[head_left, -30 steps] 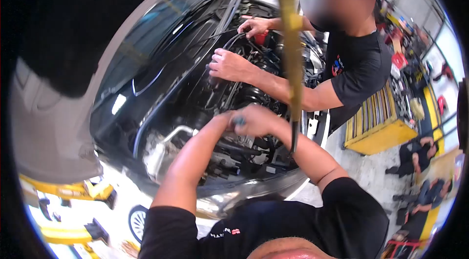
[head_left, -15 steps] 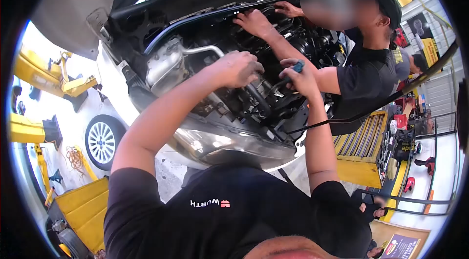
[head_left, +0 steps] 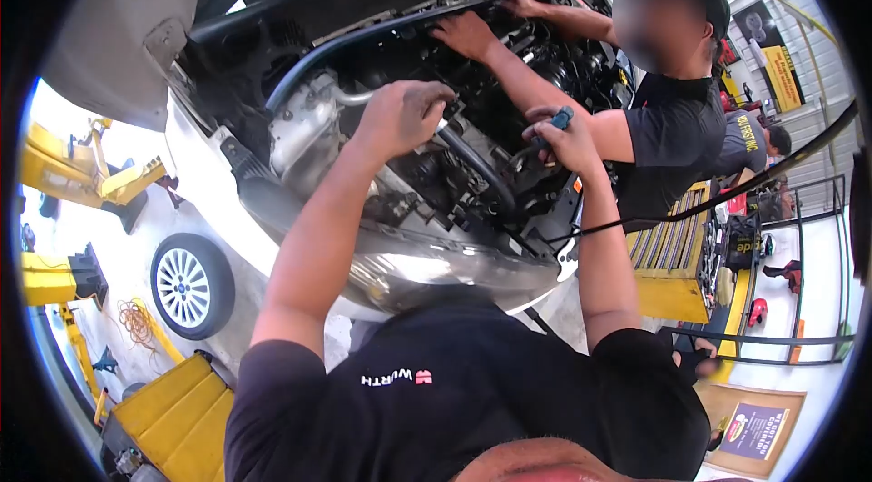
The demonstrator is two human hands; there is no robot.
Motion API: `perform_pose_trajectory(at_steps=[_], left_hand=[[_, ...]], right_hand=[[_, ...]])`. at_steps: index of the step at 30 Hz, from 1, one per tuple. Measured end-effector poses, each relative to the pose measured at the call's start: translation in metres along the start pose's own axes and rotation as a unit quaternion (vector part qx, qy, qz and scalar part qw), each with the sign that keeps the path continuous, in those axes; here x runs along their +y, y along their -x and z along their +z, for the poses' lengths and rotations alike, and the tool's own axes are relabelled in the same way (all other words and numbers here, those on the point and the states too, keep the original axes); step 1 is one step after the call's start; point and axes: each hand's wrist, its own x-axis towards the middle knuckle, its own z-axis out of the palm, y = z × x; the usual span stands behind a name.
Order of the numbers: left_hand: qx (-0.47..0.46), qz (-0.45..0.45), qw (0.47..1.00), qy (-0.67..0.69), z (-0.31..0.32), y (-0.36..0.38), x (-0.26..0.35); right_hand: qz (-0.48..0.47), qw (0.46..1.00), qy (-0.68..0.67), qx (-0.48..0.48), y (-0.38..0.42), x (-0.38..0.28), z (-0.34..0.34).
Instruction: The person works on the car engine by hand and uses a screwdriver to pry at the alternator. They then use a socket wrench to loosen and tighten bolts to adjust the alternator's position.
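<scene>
My left hand (head_left: 406, 117) is over the open engine bay (head_left: 400, 178), fingers curled and thumb side hidden. What it grips, if anything, I cannot make out. By its fingertips lies the upper end of a black hose (head_left: 477, 162) with a shiny band. A silver metal pipe (head_left: 354, 99) passes behind the hand, beside a silver-grey metal cover (head_left: 304, 123). To the right, my right hand (head_left: 570, 144) is closed around a teal-handled tool (head_left: 563, 118); its tip is hard to see. A co-worker's hand (head_left: 468, 35) reaches into the rear of the bay.
The co-worker (head_left: 677, 109) leans in from the right. Ahead is the car's silver front bumper (head_left: 409, 278). A wheel (head_left: 192, 286) lies on the floor at left, near yellow lift arms (head_left: 68, 164). A yellow cart (head_left: 668, 296) stands at right. A black cable (head_left: 727, 196) crosses the view.
My left hand has shifted left and turned, showing more of the black hose. My right hand still holds the tool. The co-worker's head has moved right and lower in the view.
</scene>
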Motion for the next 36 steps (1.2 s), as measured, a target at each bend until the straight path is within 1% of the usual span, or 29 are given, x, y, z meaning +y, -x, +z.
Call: perform_pose_trajectory(at_steps=[3,6,8,9,10,12,13,14,16,17,18,20,21,22,25,27,31,32,33,36], left_hand=[[-0.011,-0.004,1.000,0.009,0.005,-0.006,0.005],[-0.014,-0.032,0.999,0.007,0.002,-0.018,0.016],[-0.047,-0.004,0.999,-0.006,-0.003,-0.028,0.019],[-0.052,-0.006,0.999,-0.014,-0.004,-0.032,0.017],[-0.093,-0.020,0.995,-0.037,-0.005,-0.038,0.014],[-0.166,-0.045,0.982,-0.076,-0.005,-0.055,0.003],[-0.179,-0.063,0.980,-0.064,-0.003,-0.060,-0.006],[-0.171,-0.062,0.981,-0.061,-0.002,-0.061,-0.010],[-0.060,-0.066,0.995,-0.035,0.001,-0.058,-0.019],[-0.050,-0.079,0.991,-0.097,0.003,-0.057,-0.025],[-0.029,-0.020,0.992,-0.118,0.004,-0.052,-0.033],[-0.013,-0.029,0.995,-0.099,0.008,-0.052,-0.037],[-0.032,-0.034,0.991,-0.126,0.006,-0.051,-0.035],[-0.037,-0.039,0.991,-0.126,0.005,-0.050,-0.036],[-0.054,-0.036,0.986,-0.157,0.004,-0.053,-0.042],[-0.018,-0.026,0.985,-0.169,0.005,-0.054,-0.046],[-0.037,-0.045,0.986,-0.158,0.005,-0.053,-0.047],[-0.039,-0.044,0.986,-0.158,0.005,-0.053,-0.046],[-0.041,-0.043,0.986,-0.158,0.005,-0.053,-0.045],[-0.030,-0.050,0.986,-0.157,0.004,-0.054,-0.039]], right_hand=[[-0.017,1.000,-0.005,0.002,0.007,0.000,-0.001],[-0.027,0.999,-0.030,-0.008,0.013,0.002,-0.005],[-0.034,0.999,-0.009,-0.015,0.013,0.004,-0.003],[-0.049,0.999,-0.005,-0.017,0.010,0.008,0.001],[-0.048,0.999,-0.014,-0.018,0.011,0.010,0.007],[-0.139,0.982,0.117,-0.058,0.012,0.004,0.017],[-0.207,0.957,0.189,-0.071,0.015,0.003,0.021],[-0.192,0.950,0.221,-0.110,0.026,-0.012,0.026],[-0.229,0.909,0.306,-0.165,0.025,-0.012,0.032],[-0.231,0.907,0.317,-0.150,0.025,-0.014,0.034],[-0.221,0.907,0.321,-0.163,0.026,-0.015,0.031],[-0.137,0.961,0.222,-0.095,0.021,-0.015,0.024],[-0.152,0.973,0.159,-0.069,0.014,-0.002,0.021],[-0.134,0.978,0.153,-0.044,0.012,0.001,0.017],[-0.157,0.979,0.129,-0.029,0.013,-0.001,0.022],[-0.135,0.978,0.155,-0.020,0.015,-0.004,0.023],[-0.130,0.982,0.138,-0.012,0.019,-0.002,0.026],[-0.126,0.980,0.153,-0.020,0.020,-0.002,0.026],[-0.123,0.978,0.169,-0.027,0.021,-0.003,0.025],[-0.124,0.979,0.161,-0.016,0.022,-0.001,0.025]])
